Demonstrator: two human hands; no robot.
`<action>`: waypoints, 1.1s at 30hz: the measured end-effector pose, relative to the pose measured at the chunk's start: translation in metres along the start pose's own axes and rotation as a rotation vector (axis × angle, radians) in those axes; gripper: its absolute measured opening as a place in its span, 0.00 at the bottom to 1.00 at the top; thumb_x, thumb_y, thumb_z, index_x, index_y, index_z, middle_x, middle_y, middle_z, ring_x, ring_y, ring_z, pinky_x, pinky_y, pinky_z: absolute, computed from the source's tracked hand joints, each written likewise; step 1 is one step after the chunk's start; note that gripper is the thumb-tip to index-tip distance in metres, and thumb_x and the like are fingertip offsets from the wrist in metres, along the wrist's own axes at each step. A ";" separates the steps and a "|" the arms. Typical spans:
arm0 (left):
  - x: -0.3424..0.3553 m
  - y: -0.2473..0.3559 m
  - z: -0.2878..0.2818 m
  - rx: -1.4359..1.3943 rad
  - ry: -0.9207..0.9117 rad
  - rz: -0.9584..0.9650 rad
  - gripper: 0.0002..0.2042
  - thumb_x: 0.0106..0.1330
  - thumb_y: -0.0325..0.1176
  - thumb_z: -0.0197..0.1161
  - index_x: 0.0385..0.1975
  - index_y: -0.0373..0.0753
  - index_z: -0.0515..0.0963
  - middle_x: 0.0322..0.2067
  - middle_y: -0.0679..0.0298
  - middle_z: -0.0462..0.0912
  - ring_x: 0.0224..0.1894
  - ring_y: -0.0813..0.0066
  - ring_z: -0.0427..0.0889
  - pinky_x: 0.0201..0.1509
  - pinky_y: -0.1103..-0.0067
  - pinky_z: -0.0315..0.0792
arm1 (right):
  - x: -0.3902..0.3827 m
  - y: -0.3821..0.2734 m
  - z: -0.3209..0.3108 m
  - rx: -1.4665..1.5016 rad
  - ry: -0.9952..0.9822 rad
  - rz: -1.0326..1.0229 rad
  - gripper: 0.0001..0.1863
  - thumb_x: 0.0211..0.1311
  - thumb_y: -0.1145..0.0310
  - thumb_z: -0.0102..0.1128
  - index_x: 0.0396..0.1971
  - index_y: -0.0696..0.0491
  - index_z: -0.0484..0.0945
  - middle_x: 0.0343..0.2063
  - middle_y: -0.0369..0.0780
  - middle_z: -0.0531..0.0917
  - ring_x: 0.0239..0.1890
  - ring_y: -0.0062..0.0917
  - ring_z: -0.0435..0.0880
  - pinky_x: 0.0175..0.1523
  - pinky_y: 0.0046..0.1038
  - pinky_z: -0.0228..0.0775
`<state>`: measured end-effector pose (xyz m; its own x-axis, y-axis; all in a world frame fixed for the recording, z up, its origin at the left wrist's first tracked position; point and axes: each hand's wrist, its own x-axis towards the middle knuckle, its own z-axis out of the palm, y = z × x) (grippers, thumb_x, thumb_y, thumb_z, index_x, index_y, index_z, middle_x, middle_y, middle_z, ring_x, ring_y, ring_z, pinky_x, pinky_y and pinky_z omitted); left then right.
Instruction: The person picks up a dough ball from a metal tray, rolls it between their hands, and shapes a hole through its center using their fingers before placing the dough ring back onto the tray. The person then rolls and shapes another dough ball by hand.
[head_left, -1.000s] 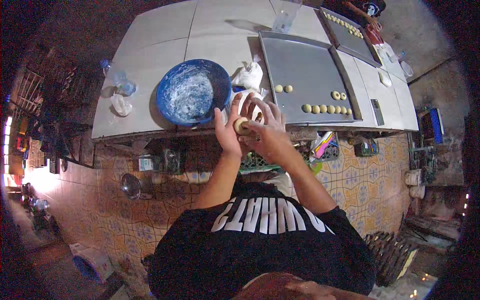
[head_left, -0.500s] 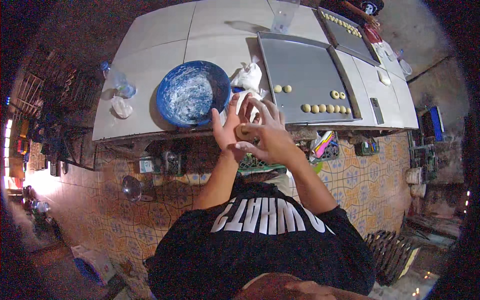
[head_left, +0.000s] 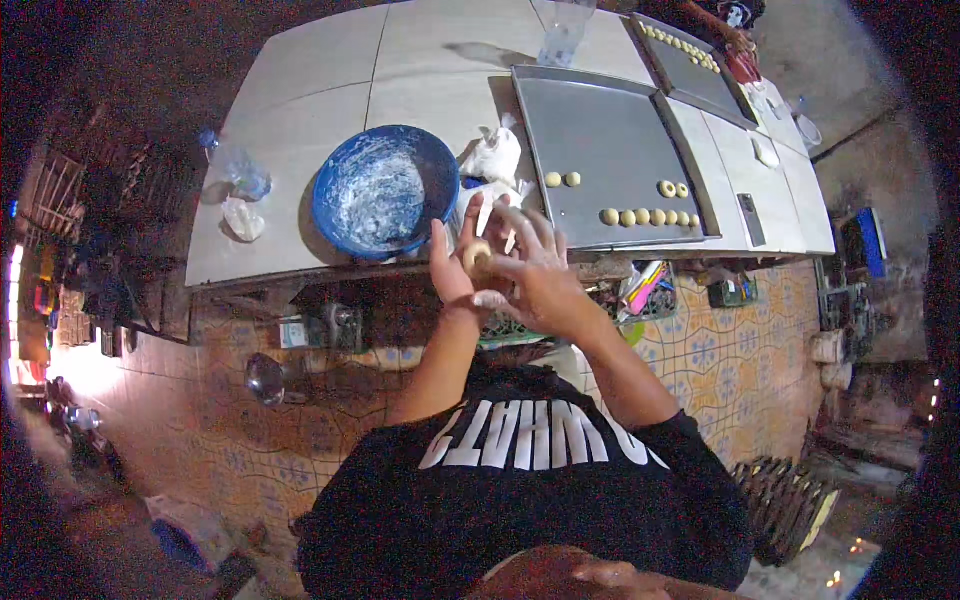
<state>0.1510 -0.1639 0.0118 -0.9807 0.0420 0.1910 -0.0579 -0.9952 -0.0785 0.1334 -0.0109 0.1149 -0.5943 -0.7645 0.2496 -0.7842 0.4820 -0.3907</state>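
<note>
A small pale dough ring (head_left: pixel 478 253) lies against the palm of my left hand (head_left: pixel 452 272), whose fingers stretch up around it. My right hand (head_left: pixel 548 290) comes in from the right with its fingers bent and spread. One of its fingers reaches the ring's middle, and its thumb sits just below. Both hands are above the table's near edge. A large grey baking tray (head_left: pixel 590 120) lies to the right, with two dough balls (head_left: pixel 563 179), two dough rings (head_left: pixel 675 189) and a front row of several more pieces (head_left: pixel 642 217).
Left of my hands is a blue basin (head_left: pixel 345 235) dusted with flour. White plastic bags (head_left: pixel 495 152) stand between basin and tray. Bottles (head_left: pixel 245 178) lie at the left. A co-worker's hand (head_left: pixel 740 42) is near a second tray (head_left: pixel 690 80). A phone-like dark object (head_left: pixel 751 219) lies far right.
The dough has turned and risen a little on my left palm, so its ring shape now shows. My right hand has shifted slightly; the trays and basin stay put.
</note>
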 end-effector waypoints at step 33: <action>0.036 -0.076 0.022 0.236 0.295 0.082 0.37 0.76 0.68 0.45 0.74 0.46 0.66 0.71 0.50 0.69 0.69 0.51 0.72 0.75 0.54 0.66 | -0.028 0.083 -0.036 0.125 -0.013 -0.062 0.27 0.61 0.36 0.70 0.49 0.41 0.90 0.77 0.50 0.59 0.75 0.62 0.56 0.74 0.65 0.51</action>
<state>0.1246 -0.0882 0.0459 -0.9939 -0.0493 -0.0986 0.0339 -0.9877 0.1524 0.0786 0.0663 0.1073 -0.5424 -0.7972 0.2651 -0.7905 0.3774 -0.4825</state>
